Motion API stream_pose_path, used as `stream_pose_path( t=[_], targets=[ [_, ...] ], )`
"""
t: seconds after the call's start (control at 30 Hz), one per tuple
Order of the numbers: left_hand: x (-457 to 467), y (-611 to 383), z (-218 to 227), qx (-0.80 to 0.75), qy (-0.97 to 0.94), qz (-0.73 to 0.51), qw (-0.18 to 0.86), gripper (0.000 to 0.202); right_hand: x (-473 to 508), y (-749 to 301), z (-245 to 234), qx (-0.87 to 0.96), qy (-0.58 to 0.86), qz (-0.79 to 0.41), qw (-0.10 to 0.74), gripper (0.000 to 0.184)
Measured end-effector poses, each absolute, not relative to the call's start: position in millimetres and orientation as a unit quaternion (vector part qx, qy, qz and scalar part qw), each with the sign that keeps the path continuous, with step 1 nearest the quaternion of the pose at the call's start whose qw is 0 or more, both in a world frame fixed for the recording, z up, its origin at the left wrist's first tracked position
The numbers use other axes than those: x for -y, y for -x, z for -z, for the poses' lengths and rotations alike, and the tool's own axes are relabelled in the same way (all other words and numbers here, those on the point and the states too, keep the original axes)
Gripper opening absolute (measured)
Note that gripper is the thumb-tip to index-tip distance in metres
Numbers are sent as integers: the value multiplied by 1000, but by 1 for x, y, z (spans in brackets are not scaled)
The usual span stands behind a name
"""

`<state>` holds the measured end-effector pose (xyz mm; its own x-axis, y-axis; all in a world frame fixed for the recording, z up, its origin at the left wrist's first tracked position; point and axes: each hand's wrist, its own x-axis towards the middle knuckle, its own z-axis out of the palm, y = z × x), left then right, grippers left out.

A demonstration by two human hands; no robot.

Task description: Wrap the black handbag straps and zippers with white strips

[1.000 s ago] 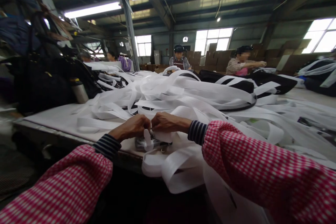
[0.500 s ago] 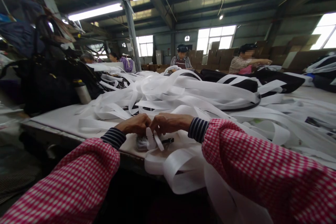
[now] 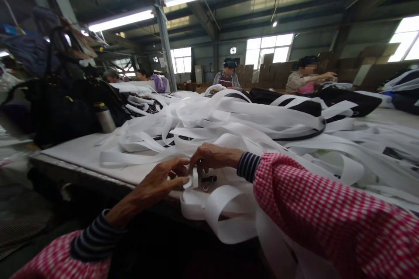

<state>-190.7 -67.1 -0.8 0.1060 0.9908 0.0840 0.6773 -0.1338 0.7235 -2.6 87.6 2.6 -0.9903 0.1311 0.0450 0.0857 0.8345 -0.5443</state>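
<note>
Near the table's front edge, my right hand (image 3: pixel 209 158) bends its fingers down and pinches a narrow white strap (image 3: pixel 195 177). Close against it from the left comes my left hand (image 3: pixel 165 176), thumb and fingers closed around the strap's lower left part. The strap's exact path between the fingertips is partly hidden. Just right of the strap lie a small black clip (image 3: pixel 209 178) and a metal ring (image 3: pixel 206 187). Below my right hand, a wide white webbing band (image 3: pixel 225 213) loops over the table edge.
A large heap of white webbing (image 3: pixel 203 113) covers the table (image 3: pixel 72 148). At the left stand a bottle (image 3: pixel 104 117) and black bags (image 3: pixel 65 104). Two co-workers, one person (image 3: pixel 227 76) and another person (image 3: pixel 304 76), are across the table, with cardboard boxes (image 3: pixel 275 74) behind.
My left hand has moved down and its forearm has swung lower, showing more of the hand. My right hand is nearly in place. The clear bundle beside the strap is now covered.
</note>
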Motion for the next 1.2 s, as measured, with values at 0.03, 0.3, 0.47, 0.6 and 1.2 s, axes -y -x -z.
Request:
stream_pose_path(
  t=[0.03, 0.3, 0.47, 0.6, 1.2],
  targets=[
    [75, 188, 5, -609, -680, -307, 268, 44, -87, 2, -2, 953, 65, -294, 41, 33],
    [109, 171, 50, -513, -807, -285, 66, 27, -78, 8, 0, 957, 75, -278, 47, 22],
    [113, 174, 42, -548, -761, -341, 64, 26, -76, 9, 3, 968, 76, -232, 61, 15],
    [114, 174, 26, -646, -652, -394, 47, 36, -76, 11, 3, 975, 92, -191, 74, 13],
    [38, 196, 12, -671, -726, -152, -11, 31, -77, -4, 2, 968, 83, -225, 69, 43]
  ],
)
